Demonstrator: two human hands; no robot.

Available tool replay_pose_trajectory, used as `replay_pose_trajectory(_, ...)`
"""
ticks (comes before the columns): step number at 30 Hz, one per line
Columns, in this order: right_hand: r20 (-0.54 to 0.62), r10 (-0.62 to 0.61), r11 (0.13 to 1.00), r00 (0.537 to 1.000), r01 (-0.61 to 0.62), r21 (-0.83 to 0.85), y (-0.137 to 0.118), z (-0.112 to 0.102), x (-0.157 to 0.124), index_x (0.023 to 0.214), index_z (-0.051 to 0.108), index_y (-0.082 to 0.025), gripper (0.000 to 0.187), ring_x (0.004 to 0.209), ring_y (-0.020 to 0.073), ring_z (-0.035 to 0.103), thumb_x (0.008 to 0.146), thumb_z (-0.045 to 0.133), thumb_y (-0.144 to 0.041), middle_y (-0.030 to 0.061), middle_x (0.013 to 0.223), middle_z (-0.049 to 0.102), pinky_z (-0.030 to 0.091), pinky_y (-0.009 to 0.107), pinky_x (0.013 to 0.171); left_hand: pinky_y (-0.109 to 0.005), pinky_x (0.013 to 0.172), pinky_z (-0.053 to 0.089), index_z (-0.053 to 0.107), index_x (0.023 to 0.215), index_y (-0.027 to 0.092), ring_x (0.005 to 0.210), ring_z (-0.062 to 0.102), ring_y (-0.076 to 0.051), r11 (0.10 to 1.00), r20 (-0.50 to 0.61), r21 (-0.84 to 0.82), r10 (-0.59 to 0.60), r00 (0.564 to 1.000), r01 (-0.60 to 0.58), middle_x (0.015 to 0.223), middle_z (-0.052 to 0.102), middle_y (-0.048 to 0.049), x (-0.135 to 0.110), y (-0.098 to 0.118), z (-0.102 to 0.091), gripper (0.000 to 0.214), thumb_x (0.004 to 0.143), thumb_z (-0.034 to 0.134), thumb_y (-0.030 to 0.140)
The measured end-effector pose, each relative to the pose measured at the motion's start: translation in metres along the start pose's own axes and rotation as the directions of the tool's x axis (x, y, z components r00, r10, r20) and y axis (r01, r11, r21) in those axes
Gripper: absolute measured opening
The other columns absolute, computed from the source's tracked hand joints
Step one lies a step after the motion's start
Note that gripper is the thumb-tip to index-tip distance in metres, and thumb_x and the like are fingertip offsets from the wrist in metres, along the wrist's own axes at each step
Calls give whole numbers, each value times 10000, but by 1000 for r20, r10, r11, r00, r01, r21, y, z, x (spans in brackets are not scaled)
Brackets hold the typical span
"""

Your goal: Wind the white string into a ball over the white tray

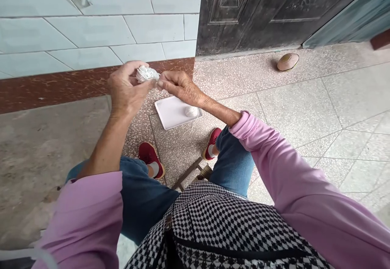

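Note:
Held up in front of the wall is a bundle of white yarn, its strands looped together. My left hand is closed round it, thumb below and fingers above. At the bundle's right end, my right hand has its thumb and forefinger pinched together, seemingly on the yarn; the strand itself is too small to make out. Below the hands, a shallow white tray lies on the floor. A round ball of white yarn sits at its right side, with loose thread ends trailing over the near rim.
Behind the hands stands a tiled wall with a brown base strip. A dark panelled door is at the upper right, a pinkish oval object on the floor before it. Red shoes flank the tray's near side.

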State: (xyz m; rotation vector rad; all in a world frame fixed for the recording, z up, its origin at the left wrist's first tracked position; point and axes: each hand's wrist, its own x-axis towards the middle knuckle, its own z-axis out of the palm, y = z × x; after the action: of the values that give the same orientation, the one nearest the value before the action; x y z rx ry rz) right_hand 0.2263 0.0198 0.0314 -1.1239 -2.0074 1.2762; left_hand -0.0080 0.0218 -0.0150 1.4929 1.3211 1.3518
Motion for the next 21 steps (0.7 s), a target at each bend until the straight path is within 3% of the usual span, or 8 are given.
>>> replay_pose_trajectory(4, -132, -118, 984, 984, 134, 119, 21, -12, 18, 1002, 680, -251, 538, 982, 233, 696, 1351, 751, -655, 54, 980, 722, 646, 339, 915, -305, 773, 764, 956, 1333, 164, 969, 834, -234, 978, 189, -187, -52, 981, 88, 1189, 926, -102, -10, 10, 0, 696, 756, 1225, 446)
replay_pose_trajectory(7, -165, -133, 975, 977, 159, 157, 34, -11, 25, 971, 612, -244, 481, 879, 184, 624, 1394, 699, -457, 8, 885, 619, 576, 278, 813, -291, 778, 794, 954, 1379, 183, 1038, 867, -250, 910, 317, -372, -63, 946, 185, 1267, 929, -128, -14, 13, -1, 661, 793, 1206, 354)
replay_pose_trajectory(10, -180, -169, 973, 969, 193, 125, 39, -6, 26, 944, 563, -244, 453, 879, 178, 599, 1388, 642, -284, 4, 896, 613, 569, 284, 845, -292, 789, 813, 942, 1362, 211, 1063, 884, -254, 848, 343, -475, -68, 937, 236, 1277, 920, -117, -16, 12, -2, 663, 767, 1222, 293)
replay_pose_trajectory(13, -172, -182, 979, 968, 195, 61, 35, 1, 23, 924, 559, -262, 431, 930, 206, 641, 1346, 636, -223, 33, 933, 672, 588, 315, 919, -313, 827, 829, 906, 1265, 210, 1110, 891, -266, 819, 297, -523, -83, 951, 235, 1307, 908, -130, -13, 6, -4, 630, 746, 1245, 321)
replay_pose_trajectory(16, -87, -138, 990, 987, 137, -14, 25, 8, 15, 942, 642, -254, 375, 995, 242, 701, 1308, 722, -243, 59, 940, 726, 604, 328, 953, -360, 882, 840, 822, 1168, 224, 1168, 884, -287, 843, 194, -514, -63, 979, 157, 1332, 895, -148, -7, -8, -4, 586, 794, 1228, 420)
replay_pose_trajectory(18, 3, -98, 994, 995, 98, -57, 16, 13, 8, 953, 676, -239, 356, 1014, 256, 727, 1298, 761, -236, 66, 938, 735, 607, 335, 975, -405, 866, 838, 749, 1171, 242, 1134, 877, -297, 889, 98, -454, -23, 995, 65, 1297, 886, -141, -1, -21, -3, 657, 793, 1220, 500)
replay_pose_trajectory(21, 115, -73, 992, 991, 83, -90, 2, 16, -2, 959, 685, -222, 346, 1038, 258, 747, 1299, 712, -165, 74, 969, 736, 613, 336, 1003, -444, 846, 817, 695, 1215, 230, 1008, 856, -279, 969, -55, -235, 58, 997, -70, 1179, 865, -107, 7, -39, -2, 828, 691, 1248, 553)
